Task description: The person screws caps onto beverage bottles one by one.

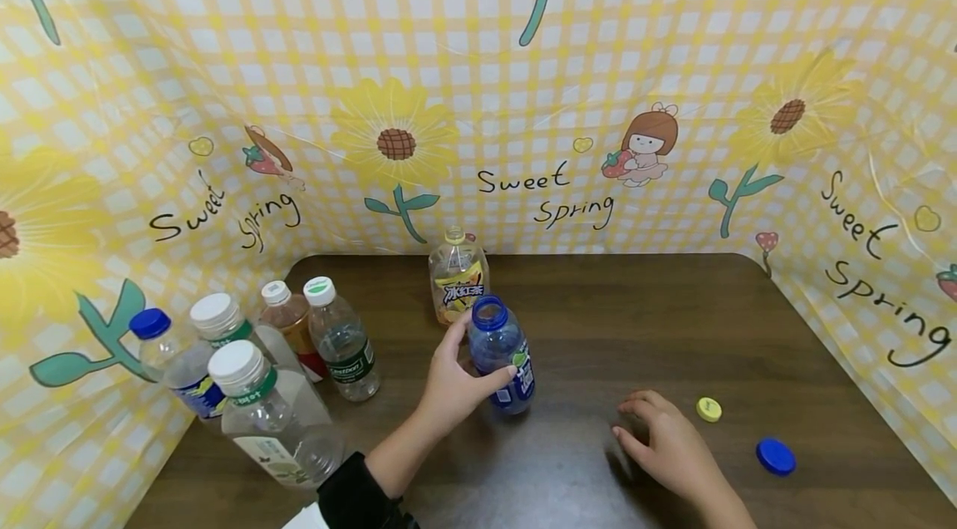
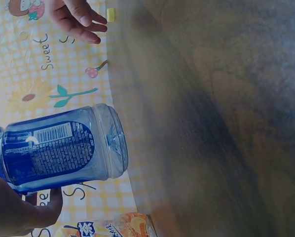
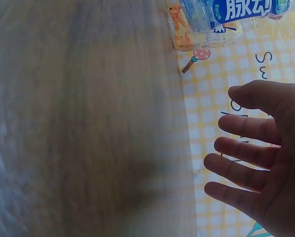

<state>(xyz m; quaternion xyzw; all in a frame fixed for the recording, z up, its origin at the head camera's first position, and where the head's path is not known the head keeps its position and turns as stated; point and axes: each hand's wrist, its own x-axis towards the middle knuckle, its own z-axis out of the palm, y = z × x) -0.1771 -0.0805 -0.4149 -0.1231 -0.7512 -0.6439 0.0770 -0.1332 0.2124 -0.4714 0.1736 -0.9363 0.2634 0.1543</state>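
Observation:
My left hand [image 1: 461, 379] grips a blue-tinted plastic bottle [image 1: 503, 355] with no cap on its mouth, thumb and fingers around its side. In the left wrist view the same bottle [image 2: 58, 148] shows its barcode label, and its base appears lifted off the table. My right hand [image 1: 669, 450] hovers over the table to the right, fingers loosely extended, holding nothing, as the right wrist view of the hand [image 3: 261, 153] confirms. A yellow cap [image 1: 709, 409] and a larger blue cap [image 1: 776, 457] lie on the table to the right of it.
An uncapped iced tea bottle [image 1: 458, 280] stands just behind the blue bottle. Several capped clear bottles crowd the left side, among them one with a green label [image 1: 347, 350] and one with a blue cap [image 1: 150, 323]. Checkered cloth [image 1: 478, 80] walls the brown table [image 1: 635, 305].

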